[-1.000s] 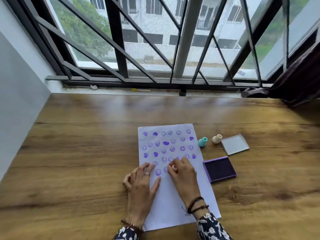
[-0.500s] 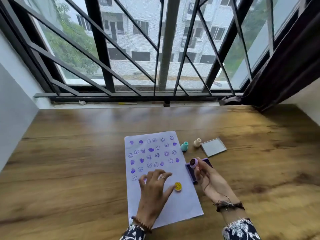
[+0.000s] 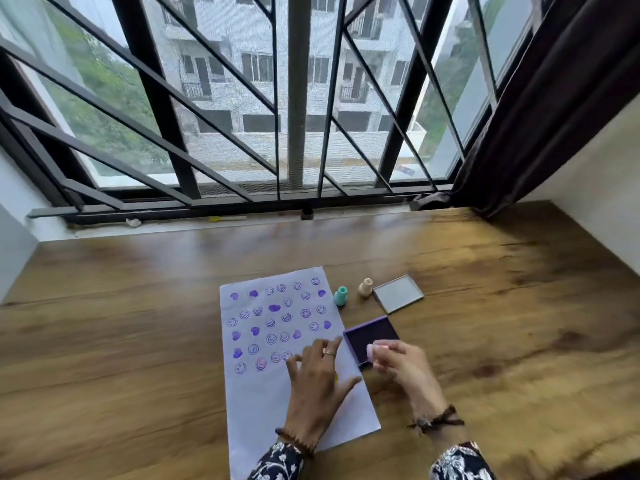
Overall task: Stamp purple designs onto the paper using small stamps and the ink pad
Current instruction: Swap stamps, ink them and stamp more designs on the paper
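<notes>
Seen from above on a wooden desk (image 3: 138, 341) beneath a barred window (image 3: 294, 98): a white sheet of paper (image 3: 263, 393), its upper half filled with rows of purple stamped designs (image 3: 273, 320), mostly smiley faces mixed with solid heart-like blots. Pressed flat on the paper's lower middle, the left hand (image 3: 315, 379), fingers spread, palm down, gripping nothing, a ring on one finger and a beaded bracelet at the wrist. Just right of the paper's edge, an open purple ink pad (image 3: 367, 336), dark inked face up. Poised at the pad's near right corner, the right hand (image 3: 398, 367), fingertips pinched around a small pale pink stamp (image 3: 372, 351), the stamp's lower end at the ink surface; contact with the ink blurred and hard to confirm. Cord bracelets on the right wrist, patterned dark floral sleeves on both arms. Farther back, close beside the paper's right edge, a small teal stamp (image 3: 340, 295) standing upright, a cream stamp (image 3: 365, 287) just beyond it, and the ink pad's clear lid (image 3: 398, 293) lying flat next to that. A dark curtain (image 3: 554, 98) at right. No readable brand, label or writing anywhere.
</notes>
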Available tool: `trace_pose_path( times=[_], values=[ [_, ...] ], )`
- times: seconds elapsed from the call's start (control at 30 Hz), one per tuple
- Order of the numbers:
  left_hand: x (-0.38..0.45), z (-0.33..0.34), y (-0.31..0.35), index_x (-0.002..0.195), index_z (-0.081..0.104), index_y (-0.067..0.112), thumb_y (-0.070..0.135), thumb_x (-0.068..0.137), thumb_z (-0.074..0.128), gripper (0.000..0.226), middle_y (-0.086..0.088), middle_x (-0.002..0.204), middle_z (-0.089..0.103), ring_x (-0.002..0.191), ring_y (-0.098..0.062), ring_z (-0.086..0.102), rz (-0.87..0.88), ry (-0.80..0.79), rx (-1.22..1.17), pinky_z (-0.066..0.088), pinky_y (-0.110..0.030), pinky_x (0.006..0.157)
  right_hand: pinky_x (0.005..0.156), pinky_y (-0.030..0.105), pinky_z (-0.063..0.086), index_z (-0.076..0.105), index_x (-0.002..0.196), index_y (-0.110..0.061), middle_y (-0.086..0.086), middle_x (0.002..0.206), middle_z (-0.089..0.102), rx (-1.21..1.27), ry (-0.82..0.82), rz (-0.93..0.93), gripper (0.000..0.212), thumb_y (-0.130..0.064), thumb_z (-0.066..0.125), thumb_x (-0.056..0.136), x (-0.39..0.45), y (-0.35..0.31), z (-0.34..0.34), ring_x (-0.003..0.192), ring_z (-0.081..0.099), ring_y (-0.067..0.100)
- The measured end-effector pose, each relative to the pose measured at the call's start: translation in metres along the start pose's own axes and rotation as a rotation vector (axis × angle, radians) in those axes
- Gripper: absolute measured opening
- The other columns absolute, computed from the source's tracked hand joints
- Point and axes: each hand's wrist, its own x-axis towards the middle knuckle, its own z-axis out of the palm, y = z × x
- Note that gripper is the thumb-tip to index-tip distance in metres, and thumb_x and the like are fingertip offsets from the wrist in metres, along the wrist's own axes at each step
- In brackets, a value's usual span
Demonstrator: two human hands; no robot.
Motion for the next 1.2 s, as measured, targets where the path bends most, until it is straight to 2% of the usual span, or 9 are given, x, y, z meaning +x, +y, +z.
trace_pose_path(
  times=[0.1, 0.23, 0.43, 0.53, 0.7, 0.87, 0.93, 1.03, 1.2],
  values=[
    [0.017, 0.004, 0.008, 0.139, 0.021, 0.026, 0.056, 0.079, 0.052, 0.074, 0.000, 0.132, 0.040, 0.119, -0.020, 0.037, -0.010, -0.033, 0.055, 0.023, -0.038, 0.092, 0.069, 0.033, 0.054, 0.071, 0.081, -0.012, 0.005, 0.074, 0.069, -0.557, 0.240, -0.352, 0.005, -0.013, 0.067, 0.077, -0.005, -0.030, -0.001, 0.070, 0.065, 0.019],
    [0.027, 0.010, 0.009, 0.134, 0.031, 0.028, 0.057, 0.078, 0.053, 0.066, 0.000, 0.126, 0.044, 0.118, -0.020, 0.038, -0.023, -0.025, 0.085, 0.019, -0.038, 0.090, 0.059, 0.015, 0.028, 0.068, 0.078, -0.016, 0.002, 0.075, 0.058, -0.786, 0.526, -0.888, 0.002, -0.015, 0.068, 0.077, -0.006, -0.059, 0.004, 0.064, 0.045, 0.008],
    [0.028, 0.010, 0.012, 0.108, 0.059, 0.029, 0.056, 0.054, 0.075, 0.063, 0.004, 0.095, 0.064, 0.089, -0.018, 0.062, 0.012, 0.049, 0.180, 0.021, -0.036, 0.074, 0.076, 0.033, 0.043, 0.064, 0.093, -0.010, 0.012, 0.099, 0.061, -0.955, 0.195, -0.382, 0.015, -0.021, 0.061, 0.084, 0.027, 0.012, 0.017, 0.092, 0.060, 0.028],
    [0.028, 0.013, 0.009, 0.127, 0.040, 0.033, 0.056, 0.073, 0.058, 0.061, 0.005, 0.121, 0.050, 0.115, -0.016, 0.044, -0.024, -0.004, 0.088, 0.014, -0.035, 0.087, 0.070, 0.031, 0.043, 0.063, 0.091, -0.014, 0.009, 0.096, 0.061, -0.943, 0.242, -0.421, 0.012, -0.023, 0.061, 0.084, 0.030, 0.017, 0.016, 0.088, 0.061, 0.028],
    [0.011, 0.006, -0.007, 0.137, 0.022, 0.032, 0.054, 0.081, 0.050, 0.067, 0.008, 0.141, 0.033, 0.130, -0.011, 0.024, -0.047, -0.024, 0.008, 0.008, -0.033, 0.098, 0.072, 0.032, 0.043, 0.063, 0.094, -0.010, 0.012, 0.099, 0.059, -0.936, 0.234, -0.423, 0.015, -0.021, 0.063, 0.083, 0.029, 0.014, 0.016, 0.089, 0.059, 0.028],
    [-0.018, -0.025, -0.057, 0.133, 0.037, 0.028, 0.055, 0.075, 0.061, 0.069, 0.002, 0.137, 0.046, 0.130, -0.017, 0.036, -0.169, 0.143, 0.000, 0.018, -0.041, 0.104, 0.062, 0.021, 0.030, 0.065, 0.090, -0.008, 0.011, 0.089, 0.059, -0.804, 0.240, -0.461, 0.011, -0.014, 0.062, 0.082, 0.017, 0.014, 0.034, 0.082, 0.057, 0.027],
    [-0.025, -0.035, -0.075, 0.130, 0.043, 0.025, 0.056, 0.070, 0.063, 0.070, 0.001, 0.134, 0.049, 0.126, -0.023, 0.041, -0.217, 0.152, -0.033, 0.027, -0.046, 0.104, 0.064, 0.021, 0.033, 0.065, 0.093, -0.011, 0.009, 0.091, 0.063, -0.782, 0.120, -0.450, 0.012, -0.016, 0.062, 0.082, 0.007, 0.017, 0.056, 0.083, 0.058, 0.022],
    [-0.029, -0.040, -0.087, 0.130, 0.040, 0.028, 0.060, 0.071, 0.062, 0.070, 0.007, 0.136, 0.044, 0.127, -0.015, 0.037, -0.243, 0.115, -0.044, 0.022, -0.040, 0.101, 0.070, 0.024, 0.035, 0.064, 0.096, -0.012, 0.007, 0.100, 0.065, -0.912, -0.029, -0.446, 0.016, -0.019, 0.062, 0.082, -0.004, 0.012, 0.087, 0.093, 0.059, 0.022],
    [-0.030, -0.038, -0.089, 0.126, 0.045, 0.031, 0.060, 0.067, 0.066, 0.069, 0.006, 0.130, 0.050, 0.122, -0.017, 0.043, -0.260, 0.121, -0.044, 0.023, -0.038, 0.094, 0.070, 0.027, 0.039, 0.065, 0.086, -0.014, 0.007, 0.090, 0.063, -0.881, 0.102, -0.754, 0.007, -0.018, 0.063, 0.081, -0.011, -0.024, 0.111, 0.079, 0.060, 0.022]
  ],
)
